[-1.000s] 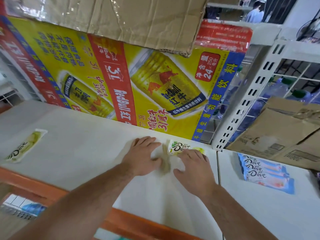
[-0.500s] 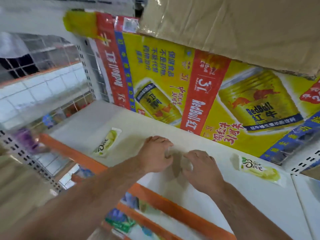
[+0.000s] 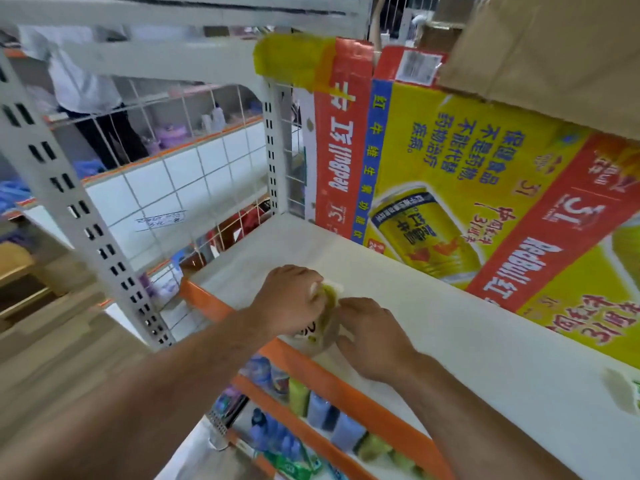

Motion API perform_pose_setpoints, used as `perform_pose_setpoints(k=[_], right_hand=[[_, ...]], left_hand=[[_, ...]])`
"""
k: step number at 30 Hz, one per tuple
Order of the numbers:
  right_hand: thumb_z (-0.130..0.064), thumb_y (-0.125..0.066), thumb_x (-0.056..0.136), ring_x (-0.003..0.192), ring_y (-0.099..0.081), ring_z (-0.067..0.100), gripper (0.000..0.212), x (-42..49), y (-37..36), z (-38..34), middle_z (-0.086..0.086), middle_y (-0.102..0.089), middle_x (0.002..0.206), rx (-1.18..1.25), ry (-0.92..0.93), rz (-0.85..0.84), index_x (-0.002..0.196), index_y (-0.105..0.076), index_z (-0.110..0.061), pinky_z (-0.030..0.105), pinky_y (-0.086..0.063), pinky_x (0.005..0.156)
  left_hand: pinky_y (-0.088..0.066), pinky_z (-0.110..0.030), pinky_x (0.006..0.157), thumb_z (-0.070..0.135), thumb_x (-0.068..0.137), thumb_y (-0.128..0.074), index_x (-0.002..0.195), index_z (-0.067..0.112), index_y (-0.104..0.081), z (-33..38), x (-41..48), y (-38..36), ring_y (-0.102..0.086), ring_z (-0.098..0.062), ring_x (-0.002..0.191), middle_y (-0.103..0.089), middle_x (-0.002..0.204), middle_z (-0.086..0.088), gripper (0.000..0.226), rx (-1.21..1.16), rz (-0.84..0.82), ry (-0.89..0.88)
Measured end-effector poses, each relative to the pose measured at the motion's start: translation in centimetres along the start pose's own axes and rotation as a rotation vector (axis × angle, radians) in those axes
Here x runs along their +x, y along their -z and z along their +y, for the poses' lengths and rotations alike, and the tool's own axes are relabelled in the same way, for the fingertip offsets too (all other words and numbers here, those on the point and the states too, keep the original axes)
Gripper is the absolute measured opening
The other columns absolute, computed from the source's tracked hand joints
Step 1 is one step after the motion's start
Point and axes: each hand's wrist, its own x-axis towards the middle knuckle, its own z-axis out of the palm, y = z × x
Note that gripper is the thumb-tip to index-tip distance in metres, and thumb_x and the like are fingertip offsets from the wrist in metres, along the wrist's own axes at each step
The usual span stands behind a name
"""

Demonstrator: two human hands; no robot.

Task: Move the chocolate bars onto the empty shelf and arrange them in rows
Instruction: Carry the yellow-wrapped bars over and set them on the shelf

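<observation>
A green-and-white Dove chocolate bar (image 3: 328, 315) lies near the front left corner of the white shelf (image 3: 478, 344). My left hand (image 3: 289, 299) covers the bar's left side, its fingers curled over the wrapper. My right hand (image 3: 375, 339) rests on the shelf with straight fingers touching the bar's right edge. Much of the bar is hidden under the two hands. A second green Dove bar (image 3: 635, 393) shows only partly at the right edge of the view, blurred.
A large yellow-and-red Red Bull carton (image 3: 485, 202) stands along the back of the shelf, with brown cardboard (image 3: 554, 46) on top. The shelf has an orange front lip (image 3: 332, 379). A wire grid (image 3: 166, 188) closes the left side. Packaged goods (image 3: 311, 410) fill the shelf below.
The view has swung left. Both hands have slid left along the shelf, from the right-hand bar to the left-hand bar, and now lie on it.
</observation>
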Motion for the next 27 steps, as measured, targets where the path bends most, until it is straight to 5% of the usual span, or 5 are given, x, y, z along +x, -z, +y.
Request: perform_pose_setpoints(k=[5,9,12,16,27], right_hand=[[-0.038,-0.045,0.075,0.129,-0.044,0.022,0.055,1.8,-1.0,-0.9,-0.006,-0.048,0.143,0.029,0.149,-0.021,0.128,-0.053,-0.029,0.039,-0.053,0.085],[-0.039,-0.060,0.070,0.126,-0.051,0.026,0.061,2.3,-0.3,-0.2,-0.003,-0.057,0.133,0.017,0.159,-0.027,0.129,-0.051,-0.029,0.037,-0.050,0.090],[-0.037,-0.066,0.074,0.103,-0.060,0.026,0.050,1.5,0.7,0.2,0.003,-0.065,0.113,-0.059,0.100,-0.060,0.122,-0.056,-0.025,0.034,-0.043,0.084],[-0.038,-0.061,0.086,0.100,-0.056,0.026,0.037,-1.0,1.9,1.5,0.002,-0.061,0.113,-0.169,-0.035,-0.129,0.120,-0.055,-0.024,0.032,-0.032,0.081],[-0.038,-0.061,0.083,0.107,-0.052,0.022,0.040,-13.3,3.6,9.6,0.000,-0.057,0.114,-0.107,-0.441,-0.094,0.121,-0.059,-0.027,0.037,-0.045,0.086]], left_hand=[[-0.033,-0.037,0.106,0.046,0.090,-0.050,0.124,0.028,-0.058,-1.6,0.1,0.3,-0.048,-0.017,0.122,-0.060,0.126,0.008,0.039,-0.082,0.008,0.060],[-0.033,-0.037,0.107,0.047,0.090,-0.046,0.124,0.028,-0.059,-1.4,0.7,0.4,-0.048,-0.016,0.122,-0.061,0.126,0.009,0.041,-0.087,-0.001,0.030],[-0.033,-0.037,0.108,0.043,0.087,-0.046,0.124,0.026,-0.060,-0.6,1.5,0.0,-0.048,-0.016,0.123,-0.061,0.127,0.008,0.043,-0.128,-0.018,0.016],[-0.037,-0.034,0.106,0.034,0.090,-0.053,0.124,0.023,-0.061,2.1,2.6,-1.4,-0.050,-0.017,0.123,-0.061,0.128,0.005,0.037,-0.170,-0.043,-0.038],[-0.035,-0.026,0.105,0.034,0.086,-0.057,0.122,0.022,-0.063,15.0,3.8,-6.3,-0.051,-0.016,0.122,-0.063,0.127,0.005,0.038,-0.199,-0.134,-0.292]])
